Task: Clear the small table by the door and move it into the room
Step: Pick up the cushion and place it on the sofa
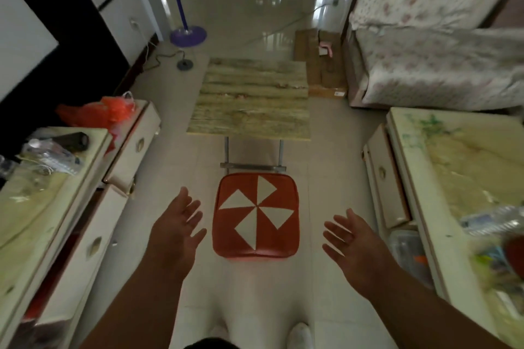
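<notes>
From my feed the biggest thing is the bed under a flowered cover, filling the upper right. Next come the two long cream cabinets: the left cabinet runs down the left edge with its drawers facing the aisle, and the right cabinet mirrors it, its marbled top carrying clutter at the near end that I can't make out through the blur.

Between them, in the middle of the tiled floor, stands the small table. Its wood-grain top is bare and its metal legs show at the near edge. It sits well in from the doorway at the top of the view, near the foot of the bed.

Just in front of the table is a red stool with a white pinwheel pattern on its seat, its far edge almost under the table's near legs.

Flattened cardboard lies on the floor between table and bed. A purple mop stands near the doorway on the left. An orange plastic bag rests on the far end of the left cabinet, with a dark case nearer me.

My left hand is spread, palm turned inward, holding nothing, just left of the stool. My right hand is likewise spread and empty, on the stool's right, apart from it.
</notes>
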